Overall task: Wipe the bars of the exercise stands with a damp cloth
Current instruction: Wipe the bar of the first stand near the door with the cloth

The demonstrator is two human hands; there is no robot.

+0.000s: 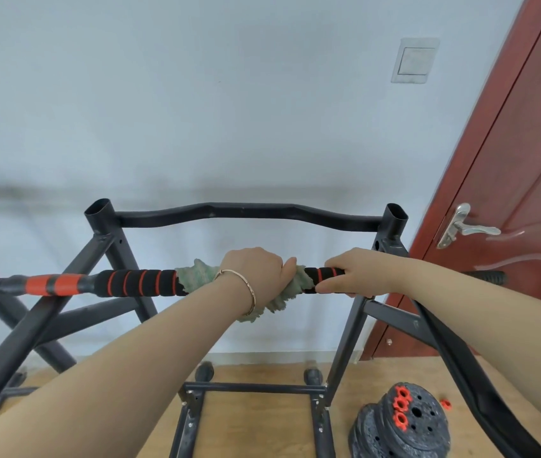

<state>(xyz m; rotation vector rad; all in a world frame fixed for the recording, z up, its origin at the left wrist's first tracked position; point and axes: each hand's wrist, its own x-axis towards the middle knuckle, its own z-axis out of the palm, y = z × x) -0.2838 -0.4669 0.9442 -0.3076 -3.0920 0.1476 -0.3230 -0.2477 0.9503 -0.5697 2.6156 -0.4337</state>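
Head view: the left hand [257,274] is curled tight round the green cloth [196,277], and the cloth is wrapped about the padded bar [137,282], so it sits between palm and foam. Tufts poke out to the left of the fist, more bunches up by the thumb, and a tail hangs below the wrist, just under a thin bracelet [247,289].

The right hand [351,276] is just beside it, with its fingers curled over the bare foam and gripping the bar itself. A short stretch of black-and-red padding shows between that hand and the cloth.

The bar runs crosswise in front of the black stand [350,328], with orange bands toward its left end. The stand's curved top bar [246,211] sits behind, near the pale wall. At lower right, weight plates [407,421] lie on the wooden floor near a red-brown door [526,143].
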